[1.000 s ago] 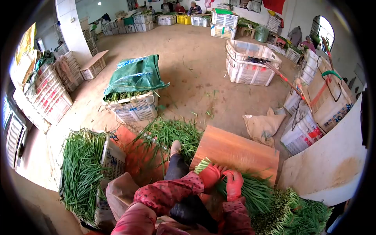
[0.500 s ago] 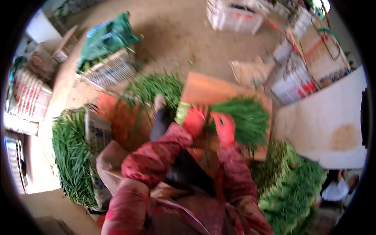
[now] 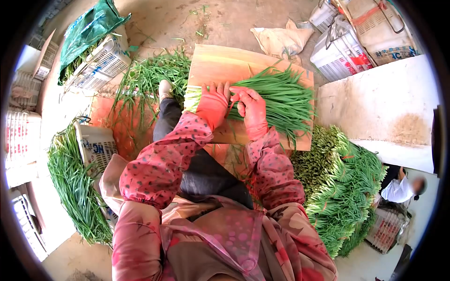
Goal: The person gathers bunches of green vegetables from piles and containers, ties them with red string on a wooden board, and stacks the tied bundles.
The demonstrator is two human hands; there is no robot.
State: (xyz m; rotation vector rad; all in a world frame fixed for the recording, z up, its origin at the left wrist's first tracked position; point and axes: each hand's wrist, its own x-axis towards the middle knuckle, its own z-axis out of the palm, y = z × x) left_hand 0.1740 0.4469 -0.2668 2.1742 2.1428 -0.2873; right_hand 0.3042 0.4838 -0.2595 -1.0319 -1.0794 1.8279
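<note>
A bundle of long green stalks [image 3: 281, 98] lies across the wooden board [image 3: 206, 58], its pale ends to the left and its leaves to the right. My left hand [image 3: 214, 105], in a red glove with bare fingertips, presses down around the bundle near the pale ends. Just to its right, my right hand [image 3: 251, 107], also red-gloved, has its fingers curled in a pinch on a thin red tie [image 3: 231, 107] at the bundle. Part of the tie is hidden by the fingers.
Stacked bundles [image 3: 347, 187] stand at the right, below a pale panel [image 3: 379, 107]. A crate [image 3: 96, 145] of loose greens is at the left. More greens [image 3: 161, 72] lie beyond my foot. White crates [image 3: 337, 51] stand at the upper right. A person [image 3: 398, 189] is at the far right.
The view has tipped downward. The bundle now lies on the board rather than partly over its near edge, and both hands have moved with it, staying close together.
</note>
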